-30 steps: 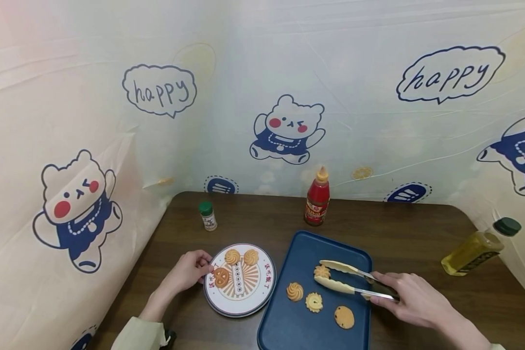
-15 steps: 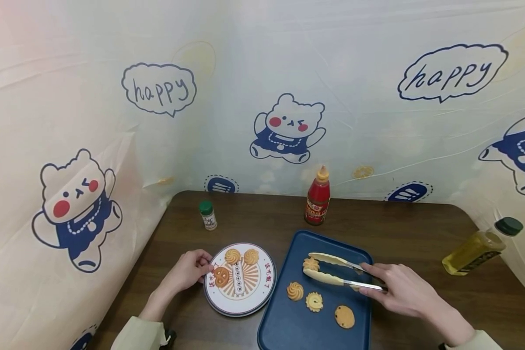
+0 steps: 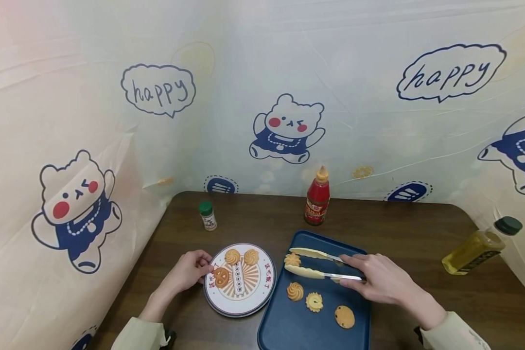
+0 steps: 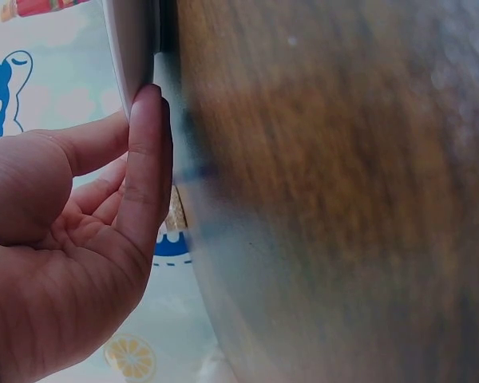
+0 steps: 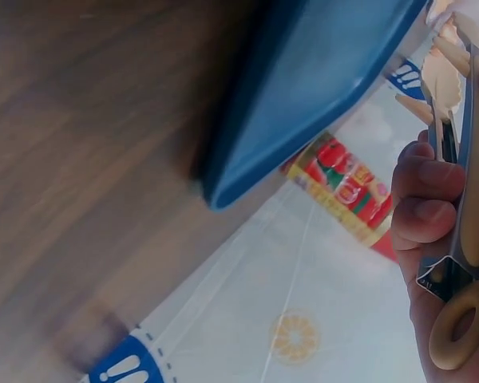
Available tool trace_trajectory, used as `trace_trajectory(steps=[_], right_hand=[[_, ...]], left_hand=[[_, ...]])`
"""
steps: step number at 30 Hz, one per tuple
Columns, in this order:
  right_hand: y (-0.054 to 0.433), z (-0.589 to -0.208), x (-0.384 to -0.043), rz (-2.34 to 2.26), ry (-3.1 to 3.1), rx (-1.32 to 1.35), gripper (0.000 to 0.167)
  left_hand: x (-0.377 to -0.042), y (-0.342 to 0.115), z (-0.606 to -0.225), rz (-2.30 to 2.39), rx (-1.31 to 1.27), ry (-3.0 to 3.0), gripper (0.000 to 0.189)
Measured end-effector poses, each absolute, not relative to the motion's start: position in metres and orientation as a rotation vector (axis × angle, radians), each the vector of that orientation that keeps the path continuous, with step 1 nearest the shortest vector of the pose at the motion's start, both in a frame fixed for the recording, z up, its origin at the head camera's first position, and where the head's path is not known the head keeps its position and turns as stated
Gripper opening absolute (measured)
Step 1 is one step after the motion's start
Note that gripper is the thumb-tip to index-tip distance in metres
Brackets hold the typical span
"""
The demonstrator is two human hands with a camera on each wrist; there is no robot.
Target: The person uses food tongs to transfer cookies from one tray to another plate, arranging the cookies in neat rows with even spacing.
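At the left rim of a round white printed plate (image 3: 256, 288), my left hand (image 3: 190, 269) pinches the edge between thumb and fingers; the left wrist view shows this hand (image 4: 80, 215) up close. Three cookies lie on the plate. My right hand (image 3: 382, 279) grips a pair of tongs (image 3: 308, 272) with cream scalloped tips. Between those tips is a flower-shaped cookie (image 3: 292, 259), over the upper left edge of a blue tray (image 3: 315, 335). On the tray rest a swirl cookie (image 3: 295, 291), a ring-like cookie (image 3: 314, 302) and a round dotted cookie (image 3: 344, 317).
Behind the tray stands a red sauce bottle (image 3: 317, 201) with a yellow cap. A small green-capped shaker (image 3: 207, 216) is at the back left. An oil bottle (image 3: 474, 253) stands at the right. A printed cloth hangs behind the wooden table (image 3: 253, 218).
My right hand has moved left across the tray with the tongs, and the flower-shaped cookie has travelled with them towards the plate. My left hand stays at the plate rim.
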State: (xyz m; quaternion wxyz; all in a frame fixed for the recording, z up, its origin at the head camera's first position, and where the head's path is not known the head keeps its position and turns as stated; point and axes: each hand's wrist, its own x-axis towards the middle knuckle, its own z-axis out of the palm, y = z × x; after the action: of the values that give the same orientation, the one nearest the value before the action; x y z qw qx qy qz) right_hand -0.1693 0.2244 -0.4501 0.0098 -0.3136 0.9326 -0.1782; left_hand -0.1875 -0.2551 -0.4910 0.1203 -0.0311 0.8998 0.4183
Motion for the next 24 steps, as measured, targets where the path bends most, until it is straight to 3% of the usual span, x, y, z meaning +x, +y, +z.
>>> trace_trajectory(steps=[24], right_hand=[[0.16, -0.449, -0.191, -0.519, 2.831, -1.181, 0.058]], left_hand=[[-0.187, -0.254, -0.49, 1.21, -0.074, 2.643, 0.016]])
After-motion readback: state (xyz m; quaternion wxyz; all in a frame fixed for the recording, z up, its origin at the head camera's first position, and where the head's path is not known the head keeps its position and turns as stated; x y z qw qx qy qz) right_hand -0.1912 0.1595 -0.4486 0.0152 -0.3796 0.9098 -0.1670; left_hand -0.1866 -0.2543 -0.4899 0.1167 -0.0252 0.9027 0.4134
